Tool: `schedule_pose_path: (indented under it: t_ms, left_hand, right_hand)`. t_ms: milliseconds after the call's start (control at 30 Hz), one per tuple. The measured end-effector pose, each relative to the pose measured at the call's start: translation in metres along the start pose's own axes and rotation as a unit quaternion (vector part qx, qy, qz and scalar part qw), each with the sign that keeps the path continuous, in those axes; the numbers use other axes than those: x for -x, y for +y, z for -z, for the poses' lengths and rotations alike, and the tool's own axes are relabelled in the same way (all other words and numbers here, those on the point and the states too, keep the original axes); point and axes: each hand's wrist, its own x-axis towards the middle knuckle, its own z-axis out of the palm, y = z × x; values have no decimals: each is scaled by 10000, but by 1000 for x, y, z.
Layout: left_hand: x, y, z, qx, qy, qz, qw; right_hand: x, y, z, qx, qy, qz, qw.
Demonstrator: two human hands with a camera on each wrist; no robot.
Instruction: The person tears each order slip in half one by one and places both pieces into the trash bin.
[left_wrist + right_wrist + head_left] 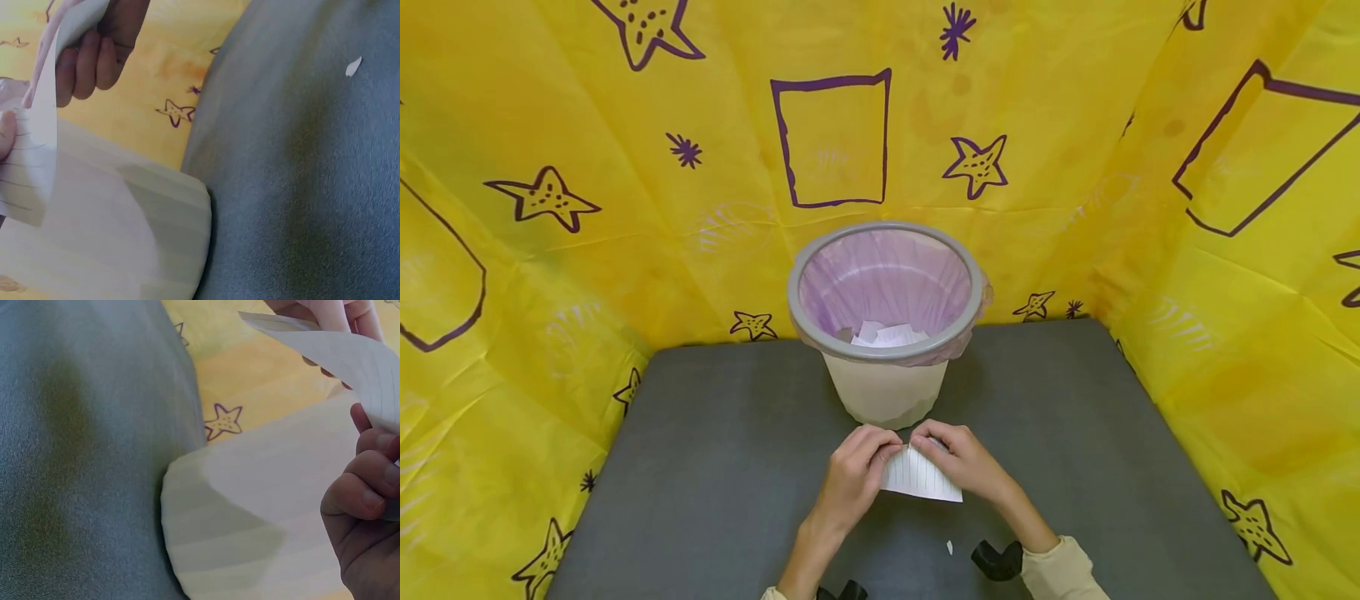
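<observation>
In the head view my left hand (853,471) and right hand (967,463) meet just in front of the bin, both pinching the top edge of a lined white sheet of paper (925,479). The fingertips of the two hands are close together. Bent and curling, the paper (30,181) shows its ruled lines in the left wrist view. Fingers of the right hand (369,506) curl against the sheet (350,356) in the right wrist view, with the left hand at its far side.
A pale bin (887,387) with a grey rim and purplish liner stands beyond the hands, with torn paper pieces (891,335) inside. One small paper scrap (950,547) lies on the dark grey tabletop (722,467). Yellow patterned cloth (1060,100) surrounds the table's back and sides.
</observation>
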Motion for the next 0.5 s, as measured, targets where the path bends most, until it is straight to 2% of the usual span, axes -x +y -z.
schedule_pose_path:
  t_ms: [300,500]
  left_hand:
    - [-1,-3,7,289,-59,114,9995]
    - [1,-2,8,216,86,275,9994]
  right_hand:
    - [-2,0,-1,289,71,457,9985]
    - [-2,-1,-2,463,144,487,9976]
